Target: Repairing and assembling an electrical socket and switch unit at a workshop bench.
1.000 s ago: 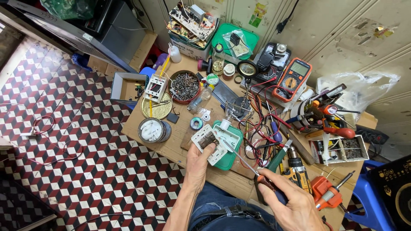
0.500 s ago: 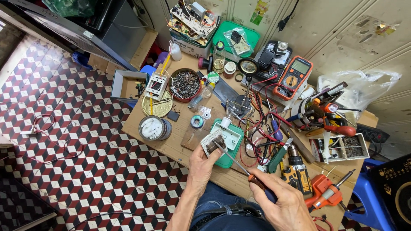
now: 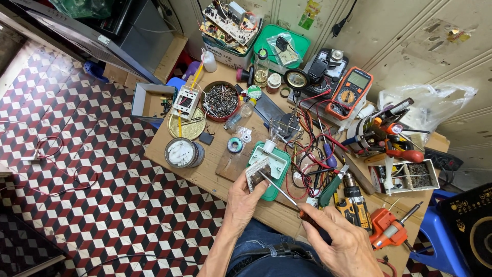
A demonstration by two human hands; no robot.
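Looking down from the head view: left hand [image 3: 245, 197] pinching a small circuit module [image 3: 258, 173] at the near table [image 3: 177, 161] edge, fingers [image 3: 249, 180] clamped round its lower corner. Right hand [image 3: 335, 243] at roughly 4 o'clock from it, clenched on the dark handle of a screwdriver [image 3: 279, 189], shaft running up toward 10 o'clock with the tip resting on the module's face.

Module held just over a green-and-white switch housing [image 3: 271, 165], itself sitting at the table's near edge.

Risky bits, as a guess:
- Tip skating off the module and jabbing the left thumb, since nothing but a pinch grip steadies the part.
- Too much push, and the module twisting out of the grip, dropping off the edge onto the tiled floor [image 3: 97, 205].
- Tangle of red and black wires [image 3: 307, 149] at about 2 o'clock from the module, close enough to snag the shaft on a pull-back.
- Tin of screws [image 3: 220, 100] at 11 o'clock and yellow drill [image 3: 353, 205] beside the right wrist, easy to knock with an elbow swing.

Hard to tell whether the tip actually sits in a screw head; too small to see.
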